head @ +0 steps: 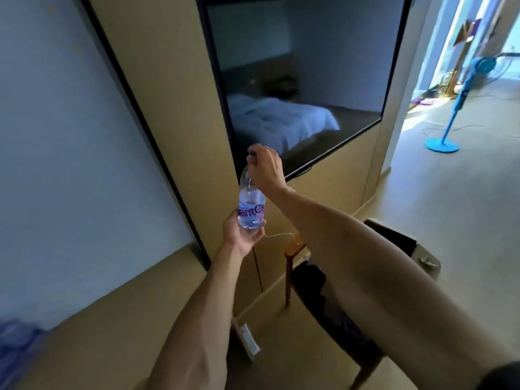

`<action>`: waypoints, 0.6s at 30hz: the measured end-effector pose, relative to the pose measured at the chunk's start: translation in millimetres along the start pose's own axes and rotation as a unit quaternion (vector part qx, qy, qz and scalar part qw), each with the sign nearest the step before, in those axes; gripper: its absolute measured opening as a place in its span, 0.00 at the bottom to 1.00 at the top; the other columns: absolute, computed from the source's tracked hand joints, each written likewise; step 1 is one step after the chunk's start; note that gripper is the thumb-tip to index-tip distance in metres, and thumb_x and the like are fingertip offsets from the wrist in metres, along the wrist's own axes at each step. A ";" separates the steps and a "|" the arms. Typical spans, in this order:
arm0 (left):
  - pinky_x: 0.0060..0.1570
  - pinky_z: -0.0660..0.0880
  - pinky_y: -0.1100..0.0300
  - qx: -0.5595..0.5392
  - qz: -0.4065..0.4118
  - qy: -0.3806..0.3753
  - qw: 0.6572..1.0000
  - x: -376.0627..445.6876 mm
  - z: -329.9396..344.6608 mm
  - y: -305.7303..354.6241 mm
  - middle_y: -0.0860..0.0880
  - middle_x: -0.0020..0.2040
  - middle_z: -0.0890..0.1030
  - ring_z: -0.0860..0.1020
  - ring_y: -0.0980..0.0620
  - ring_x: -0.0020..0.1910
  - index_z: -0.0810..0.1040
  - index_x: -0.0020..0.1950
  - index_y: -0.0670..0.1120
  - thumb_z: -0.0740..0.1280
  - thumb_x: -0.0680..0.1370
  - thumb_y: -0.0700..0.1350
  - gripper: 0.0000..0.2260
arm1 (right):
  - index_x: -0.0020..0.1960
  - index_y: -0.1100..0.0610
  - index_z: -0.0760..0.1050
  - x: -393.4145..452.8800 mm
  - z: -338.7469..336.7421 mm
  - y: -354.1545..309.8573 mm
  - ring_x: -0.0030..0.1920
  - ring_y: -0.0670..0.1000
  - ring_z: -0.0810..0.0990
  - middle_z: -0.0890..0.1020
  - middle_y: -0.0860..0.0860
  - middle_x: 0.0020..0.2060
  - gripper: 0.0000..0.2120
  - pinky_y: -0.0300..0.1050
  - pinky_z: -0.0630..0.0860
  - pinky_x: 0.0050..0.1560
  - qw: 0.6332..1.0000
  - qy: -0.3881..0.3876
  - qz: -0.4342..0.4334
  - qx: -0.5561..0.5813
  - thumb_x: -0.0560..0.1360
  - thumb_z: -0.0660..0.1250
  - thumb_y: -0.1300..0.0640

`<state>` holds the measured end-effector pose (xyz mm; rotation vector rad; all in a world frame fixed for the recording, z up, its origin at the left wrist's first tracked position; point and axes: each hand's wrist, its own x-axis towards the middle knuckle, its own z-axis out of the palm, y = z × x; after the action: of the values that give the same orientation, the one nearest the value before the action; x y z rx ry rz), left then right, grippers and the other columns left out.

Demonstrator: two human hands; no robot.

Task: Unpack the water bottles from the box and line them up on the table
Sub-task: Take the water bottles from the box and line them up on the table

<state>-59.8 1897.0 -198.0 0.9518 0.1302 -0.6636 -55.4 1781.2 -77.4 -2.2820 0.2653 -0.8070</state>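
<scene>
A clear water bottle (251, 204) with a purple label is held up in the air in front of a wall-mounted television. My left hand (244, 235) grips its base from below. My right hand (264, 170) is curled round its cap and neck at the top. The bottle stands roughly upright between the two hands. Neither the box nor the table shows in this view.
A dark television (295, 80) hangs on a beige wall panel straight ahead. A wooden chair (318, 291) with dark cloth on it stands below my right arm. A blue standing fan (447, 116) is on the floor at the far right. Blurred blue plastic (14, 344) lies at the lower left.
</scene>
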 end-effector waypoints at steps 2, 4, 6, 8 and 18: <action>0.37 0.75 0.58 -0.044 0.039 0.022 0.998 -36.0 -19.1 5.8 0.41 0.47 0.81 0.79 0.44 0.42 0.79 0.55 0.41 0.60 0.78 0.54 0.18 | 0.53 0.62 0.78 -17.5 13.3 -39.3 0.50 0.61 0.78 0.82 0.60 0.46 0.11 0.47 0.69 0.45 0.999 -0.021 -0.009 0.038 0.75 0.60 0.63; 0.33 0.74 0.61 -0.066 0.045 0.052 0.995 -73.5 -40.6 5.6 0.41 0.43 0.80 0.78 0.46 0.37 0.79 0.51 0.41 0.58 0.78 0.58 0.21 | 0.61 0.60 0.76 -42.5 24.5 -75.9 0.52 0.61 0.79 0.84 0.59 0.48 0.16 0.48 0.73 0.49 0.994 -0.054 -0.001 0.096 0.75 0.63 0.59; 0.28 0.71 0.64 -0.060 0.042 0.074 0.995 -106.6 -63.6 2.8 0.41 0.37 0.80 0.76 0.48 0.30 0.80 0.44 0.41 0.56 0.77 0.61 0.25 | 0.64 0.57 0.72 -66.6 36.8 -107.5 0.51 0.60 0.80 0.85 0.55 0.48 0.21 0.47 0.75 0.48 0.984 -0.107 0.018 0.138 0.72 0.67 0.54; 0.25 0.67 0.66 -0.073 0.053 0.073 0.993 -141.1 -86.7 1.2 0.45 0.31 0.79 0.74 0.51 0.24 0.81 0.38 0.44 0.55 0.77 0.60 0.24 | 0.62 0.56 0.71 -90.8 52.0 -139.9 0.51 0.58 0.80 0.84 0.52 0.48 0.23 0.44 0.72 0.45 0.976 -0.153 0.000 0.154 0.70 0.69 0.49; 0.29 0.73 0.63 -0.147 0.194 0.195 0.950 -305.5 -195.1 24.9 0.43 0.34 0.83 0.80 0.47 0.28 0.86 0.34 0.44 0.57 0.71 0.56 0.22 | 0.50 0.60 0.74 -226.9 115.0 -307.4 0.48 0.60 0.81 0.83 0.58 0.44 0.15 0.50 0.77 0.50 0.889 -0.359 -0.106 0.262 0.77 0.65 0.47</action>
<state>-253.8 2203.6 -177.8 0.7785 0.3715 -0.0796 -173.5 2160.8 -44.0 -1.9324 -0.4945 -0.0571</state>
